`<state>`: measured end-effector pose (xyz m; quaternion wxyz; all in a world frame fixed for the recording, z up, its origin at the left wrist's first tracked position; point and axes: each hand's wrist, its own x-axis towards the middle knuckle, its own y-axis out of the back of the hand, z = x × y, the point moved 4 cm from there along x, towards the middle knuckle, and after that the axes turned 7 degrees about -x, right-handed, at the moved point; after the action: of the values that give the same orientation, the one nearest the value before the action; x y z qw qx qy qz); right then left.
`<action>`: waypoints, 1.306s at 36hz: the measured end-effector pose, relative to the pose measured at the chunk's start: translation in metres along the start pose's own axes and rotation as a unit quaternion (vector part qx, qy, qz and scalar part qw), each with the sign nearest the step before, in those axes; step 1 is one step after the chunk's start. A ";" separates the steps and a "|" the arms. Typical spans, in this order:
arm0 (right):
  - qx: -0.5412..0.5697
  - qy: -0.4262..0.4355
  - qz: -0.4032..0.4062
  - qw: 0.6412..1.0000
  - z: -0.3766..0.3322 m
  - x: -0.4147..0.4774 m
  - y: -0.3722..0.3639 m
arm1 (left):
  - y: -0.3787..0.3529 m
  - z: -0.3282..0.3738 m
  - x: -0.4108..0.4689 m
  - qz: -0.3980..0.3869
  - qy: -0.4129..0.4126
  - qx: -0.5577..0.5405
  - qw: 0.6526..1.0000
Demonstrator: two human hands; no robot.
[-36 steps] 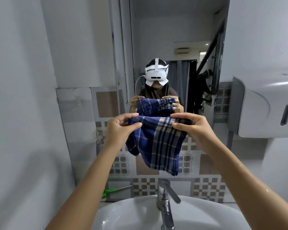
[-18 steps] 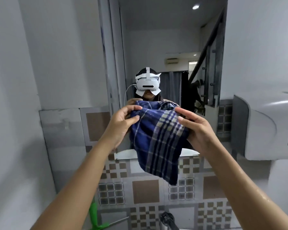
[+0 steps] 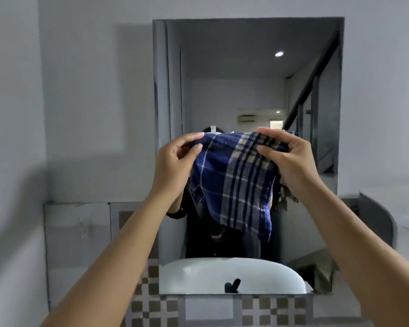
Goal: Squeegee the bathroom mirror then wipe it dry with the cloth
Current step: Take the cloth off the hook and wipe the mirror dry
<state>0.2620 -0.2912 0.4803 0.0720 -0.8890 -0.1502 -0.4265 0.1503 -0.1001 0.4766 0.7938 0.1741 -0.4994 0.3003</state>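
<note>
You hold the cloth [image 3: 232,175] by its top edge with 2 hands: your left hand [image 3: 175,166] pinches the left corner between thumb and fingers, and your right hand [image 3: 291,161] pinches the right corner the same way. The cloth's held edge runs level between your hands, and the rest hangs down below them. The mirror [image 3: 246,79] lies straight beyond both hands, and neither hand looks nearer to it. Whether the cloth touches the glass cannot be told. Against 0.5 s ago, your hands are higher and wider apart, the cloth is spread flatter, and the whole mirror now shows. The next move is likely forward, pressing the cloth flat onto the glass.
</note>
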 end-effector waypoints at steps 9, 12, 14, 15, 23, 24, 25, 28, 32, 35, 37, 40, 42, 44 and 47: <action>-0.045 0.071 0.006 0.996 -0.038 0.093 -0.023 | -0.009 0.009 0.090 -0.064 -0.098 0.179 0.977; -0.073 0.088 0.000 0.993 -0.038 0.098 -0.022 | -0.012 0.004 0.096 -0.063 -0.158 0.254 0.952; -0.074 0.090 -0.003 0.993 -0.036 0.096 -0.020 | -0.013 -0.001 0.096 -0.059 -0.185 0.289 0.937; -0.066 0.089 -0.004 0.994 -0.034 0.094 -0.020 | -0.014 -0.003 0.097 -0.056 -0.191 0.303 0.932; 0.034 0.055 0.029 0.997 -0.028 0.070 -0.001 | -0.017 0.002 0.103 -0.057 -0.192 0.351 0.915; 0.033 0.057 0.037 0.997 -0.028 0.067 0.003 | -0.017 0.003 0.102 -0.059 -0.192 0.354 0.913; 0.029 0.062 0.046 0.997 -0.029 0.063 0.008 | -0.018 0.004 0.102 -0.060 -0.190 0.356 0.913; 0.015 0.084 0.089 0.992 -0.035 0.052 0.017 | -0.019 0.005 0.102 -0.063 -0.179 0.357 0.915; 0.048 0.131 0.158 0.978 -0.053 0.034 0.015 | -0.020 0.007 0.103 -0.075 -0.169 0.351 0.918; 0.098 0.149 0.136 0.975 -0.064 0.025 -0.005 | -0.021 0.009 0.104 -0.071 -0.165 0.362 0.915; 0.107 0.138 0.084 0.981 -0.064 0.025 -0.028 | -0.020 0.009 0.105 -0.072 -0.157 0.362 0.916; 0.070 0.095 0.012 0.993 -0.051 0.032 -0.063 | -0.018 0.009 0.106 -0.081 -0.154 0.348 0.921; 0.056 0.068 -0.025 0.996 -0.038 0.038 -0.080 | -0.015 0.007 0.107 -0.081 -0.144 0.339 0.926; 0.018 0.074 -0.036 0.996 -0.025 0.042 -0.088 | -0.012 0.007 0.106 -0.075 -0.165 0.342 0.922; -0.072 0.129 -0.053 0.988 -0.015 0.046 -0.098 | -0.005 0.006 0.099 -0.061 -0.207 0.318 0.923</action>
<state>0.2456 -0.1934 0.5258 0.0038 -0.8200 -0.1557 -0.5508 0.1810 -0.0776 0.5678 0.5928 0.5052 -0.5192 0.3519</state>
